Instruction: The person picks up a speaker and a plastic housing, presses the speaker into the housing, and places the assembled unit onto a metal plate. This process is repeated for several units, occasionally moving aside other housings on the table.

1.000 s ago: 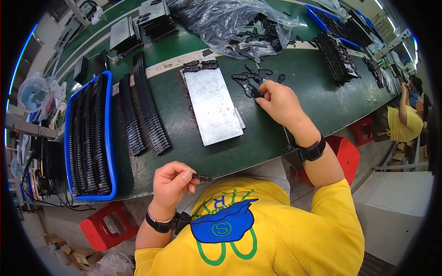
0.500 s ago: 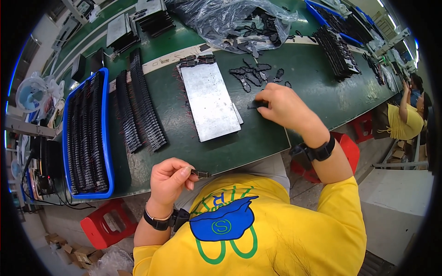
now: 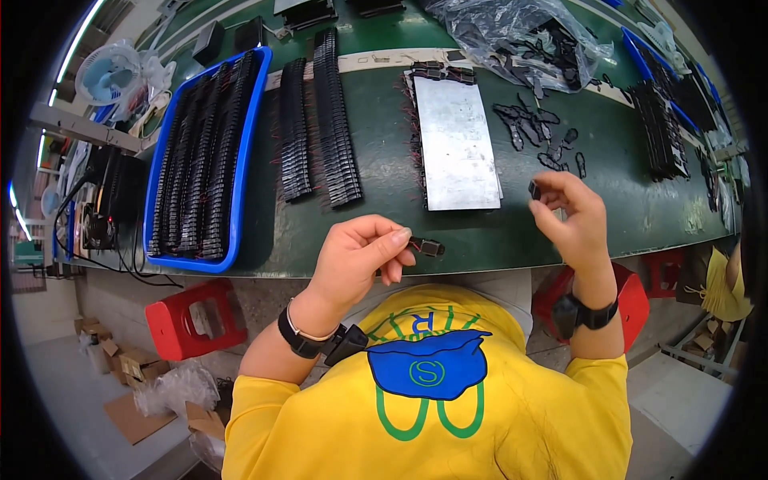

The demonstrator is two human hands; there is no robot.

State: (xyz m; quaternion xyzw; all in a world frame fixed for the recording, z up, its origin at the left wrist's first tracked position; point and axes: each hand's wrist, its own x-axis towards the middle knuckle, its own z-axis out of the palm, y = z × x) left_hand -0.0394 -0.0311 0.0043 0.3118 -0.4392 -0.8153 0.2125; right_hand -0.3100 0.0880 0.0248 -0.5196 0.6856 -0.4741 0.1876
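Observation:
Between the thumb and fingers of my left hand (image 3: pixel 352 260) is a small black component with red wires (image 3: pixel 430 247), sticking out to the right above the table's front edge. My right hand (image 3: pixel 578 220) pinches a small flat black piece (image 3: pixel 534 190) between thumb and fingertips. Beyond that hand lies a loose scatter of black plastic pieces (image 3: pixel 524 124). A silver metal plate (image 3: pixel 460 148) is between the hands and farther back; black wired components (image 3: pixel 440 74) line its far edge and left side. The two held parts are apart.
Two long rows of black components (image 3: pixel 336 128) lie on the green table. To their left stands a blue tray (image 3: pixel 188 266) packed with similar rows. Farther off are a clear plastic bag (image 3: pixel 480 24) and a black stack (image 3: pixel 656 132). Red stools (image 3: pixel 188 324) stand below.
My right hand has lifted from the table beside the loose pieces, bringing up the black piece. My left hand has risen with its component. The whole view has shifted.

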